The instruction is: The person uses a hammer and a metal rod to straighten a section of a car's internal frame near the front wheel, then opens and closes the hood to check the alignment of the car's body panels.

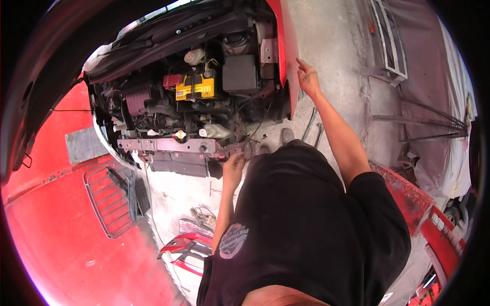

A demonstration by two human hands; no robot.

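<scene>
My right arm: stretched far, on the right; my right hand at its end, one finger extended. My left forearm: beside my torso; my left hand nearer, fingers bent, grip unclear.

One left hand, one right hand, one yellow battery and one red fender show.

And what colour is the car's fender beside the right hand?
The fender is red; it shows best in the head view.
</scene>
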